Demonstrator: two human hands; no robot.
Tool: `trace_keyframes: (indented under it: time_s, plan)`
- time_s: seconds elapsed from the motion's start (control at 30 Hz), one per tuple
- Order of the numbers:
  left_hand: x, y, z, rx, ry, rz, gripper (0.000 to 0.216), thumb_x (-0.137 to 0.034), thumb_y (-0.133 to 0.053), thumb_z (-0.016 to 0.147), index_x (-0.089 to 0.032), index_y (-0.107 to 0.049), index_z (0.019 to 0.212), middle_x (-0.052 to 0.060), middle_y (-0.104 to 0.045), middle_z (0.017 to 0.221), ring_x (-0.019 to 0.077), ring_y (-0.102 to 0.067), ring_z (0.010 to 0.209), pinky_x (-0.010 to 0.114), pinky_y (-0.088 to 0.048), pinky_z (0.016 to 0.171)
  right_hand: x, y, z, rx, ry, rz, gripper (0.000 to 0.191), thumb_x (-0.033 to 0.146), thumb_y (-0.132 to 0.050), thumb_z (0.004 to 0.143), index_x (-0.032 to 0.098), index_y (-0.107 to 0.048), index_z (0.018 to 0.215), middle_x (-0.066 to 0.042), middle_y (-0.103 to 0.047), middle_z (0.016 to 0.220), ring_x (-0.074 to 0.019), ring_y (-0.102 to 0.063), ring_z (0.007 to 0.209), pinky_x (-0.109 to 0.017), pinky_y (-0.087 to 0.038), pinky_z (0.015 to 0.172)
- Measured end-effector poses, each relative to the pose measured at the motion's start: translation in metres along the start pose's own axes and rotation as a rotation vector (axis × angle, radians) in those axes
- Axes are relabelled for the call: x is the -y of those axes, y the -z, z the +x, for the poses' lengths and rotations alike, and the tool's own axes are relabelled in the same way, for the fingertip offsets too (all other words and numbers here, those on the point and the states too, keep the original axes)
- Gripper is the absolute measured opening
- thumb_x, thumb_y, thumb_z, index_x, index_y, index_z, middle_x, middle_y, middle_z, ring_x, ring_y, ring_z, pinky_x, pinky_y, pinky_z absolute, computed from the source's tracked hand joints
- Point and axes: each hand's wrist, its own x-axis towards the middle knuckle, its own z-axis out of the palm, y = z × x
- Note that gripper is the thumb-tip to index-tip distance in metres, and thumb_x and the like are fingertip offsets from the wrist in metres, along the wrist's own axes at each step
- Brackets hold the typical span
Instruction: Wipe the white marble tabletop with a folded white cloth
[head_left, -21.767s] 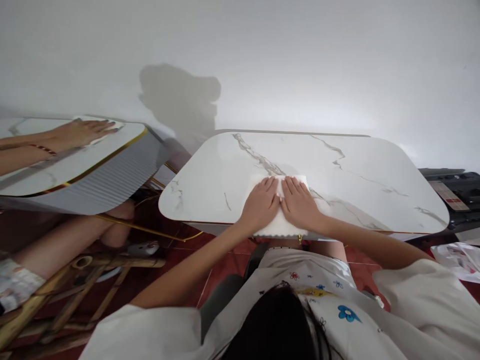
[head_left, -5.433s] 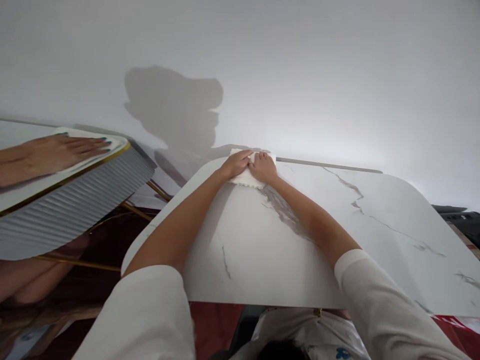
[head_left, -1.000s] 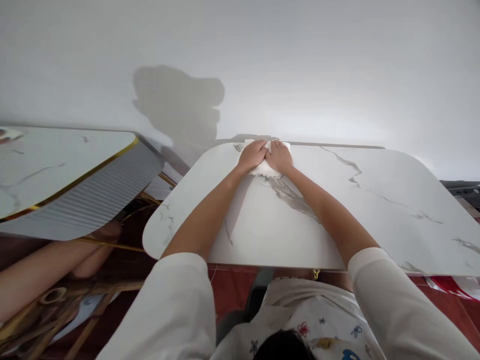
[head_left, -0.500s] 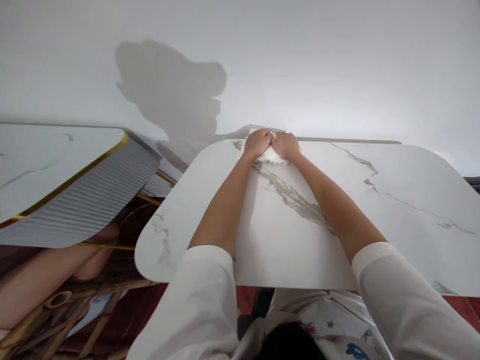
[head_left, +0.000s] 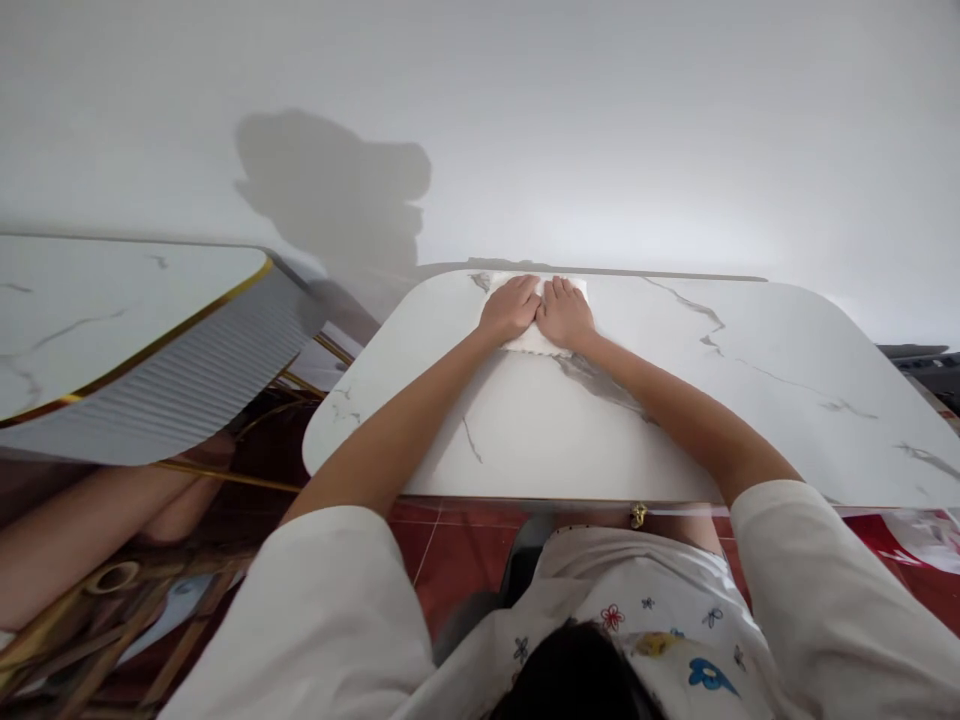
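Observation:
My left hand (head_left: pixel 511 308) and my right hand (head_left: pixel 564 312) lie side by side, fingers stretched flat, on a white cloth (head_left: pixel 533 345) near the far edge of a white marble-look table (head_left: pixel 712 400). Both arms reach straight across the tabletop. The hands cover most of the cloth; only its scalloped near edge and its far corners show. Neither hand grips anything.
A second marble-look table (head_left: pixel 112 330) with gold trim and a ribbed side stands at the left. Another person's legs (head_left: pixel 82 525) and a bamboo frame (head_left: pixel 112 590) are beneath it. A white wall rises right behind the tables. A dark object (head_left: pixel 924 362) sits at the far right, above red floor tiles (head_left: pixel 450 540).
Half a second ago my fingers were bunched on the cloth; now both hands lie flat on it. The cloth remains at the far edge of the table.

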Motion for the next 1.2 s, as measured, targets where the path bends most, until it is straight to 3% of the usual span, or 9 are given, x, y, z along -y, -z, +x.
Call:
trace_keyframes:
  time_s: [0.2,0.3,0.43,0.6,0.73,0.87,1.0,1.2]
  plan:
    - [-0.018,0.018,-0.07,-0.004,-0.136,0.055,0.045,-0.024,-0.023,0.093,-0.013,-0.048,0.129,0.014,-0.053,0.136,0.025,-0.043,0.132,0.044,-0.033,0.112,0.039,0.003,-0.068,-0.036,0.012,-0.018,0.059,0.025,-0.03,0.093,-0.006,-0.035,0.143,-0.023,-0.034,0.151,-0.032,-0.028,0.142,-0.047,-0.02,0.116]
    - [-0.033,0.032,-0.108,0.045,-0.089,0.06,0.051,-0.028,-0.02,0.094,-0.012,-0.044,0.136,0.013,-0.047,0.144,0.024,-0.038,0.136,0.043,-0.028,0.116,0.061,0.009,-0.106,-0.061,0.027,-0.02,0.059,0.025,-0.029,0.093,-0.005,-0.037,0.143,-0.022,-0.037,0.15,-0.0327,-0.029,0.142,-0.047,-0.02,0.116]
    - [-0.056,0.05,-0.154,0.115,0.011,0.036,0.056,-0.031,-0.019,0.093,-0.021,-0.036,0.145,0.005,-0.041,0.15,0.021,-0.033,0.141,0.041,-0.023,0.12,0.083,0.023,-0.154,0.02,0.052,-0.028,0.064,0.028,-0.028,0.092,-0.007,-0.032,0.145,-0.022,-0.033,0.152,-0.0316,-0.027,0.143,-0.043,-0.018,0.119]
    - [-0.09,0.054,-0.183,0.153,0.044,0.038,0.058,-0.033,-0.022,0.092,-0.025,-0.031,0.148,0.001,-0.039,0.152,0.0201,-0.03,0.143,0.041,-0.021,0.121,0.079,0.038,-0.197,0.033,0.069,0.018,0.064,0.029,-0.028,0.091,-0.004,-0.033,0.146,-0.019,-0.033,0.153,-0.031,-0.026,0.143,-0.045,-0.019,0.119]
    - [-0.12,0.045,-0.181,0.162,0.034,0.039,0.057,-0.032,-0.023,0.091,-0.02,-0.035,0.146,0.006,-0.039,0.152,0.0215,-0.03,0.142,0.04,-0.021,0.12,0.056,0.047,-0.217,0.008,0.062,0.038,0.062,0.028,-0.03,0.09,0.0,-0.037,0.145,-0.017,-0.035,0.152,-0.0297,-0.028,0.143,-0.045,-0.02,0.118]
    - [-0.137,0.035,-0.163,0.186,0.036,0.016,0.056,-0.031,-0.025,0.091,-0.013,-0.038,0.142,0.011,-0.039,0.151,0.0236,-0.03,0.142,0.04,-0.022,0.119,0.032,0.054,-0.215,0.046,0.042,0.038,0.062,0.027,-0.031,0.09,-0.002,-0.036,0.145,-0.019,-0.034,0.152,-0.0285,-0.028,0.143,-0.043,-0.02,0.118]
    - [-0.135,0.026,-0.126,0.154,0.007,-0.029,0.049,-0.027,-0.029,0.089,-0.014,-0.045,0.133,0.012,-0.047,0.143,0.0243,-0.038,0.136,0.04,-0.027,0.116,0.008,0.052,-0.184,0.068,0.023,0.019,0.061,0.026,-0.03,0.09,-0.002,-0.036,0.145,-0.019,-0.035,0.152,-0.0295,-0.029,0.142,-0.045,-0.022,0.116]
    - [-0.11,0.006,-0.051,0.094,-0.025,-0.031,0.032,-0.022,-0.034,0.088,-0.02,-0.053,0.113,0.011,-0.06,0.121,0.0252,-0.051,0.118,0.039,-0.038,0.105,-0.036,0.039,-0.108,0.01,0.064,-0.015,0.057,0.025,-0.031,0.091,-0.001,-0.04,0.141,-0.02,-0.04,0.149,-0.0296,-0.034,0.139,-0.043,-0.024,0.114]
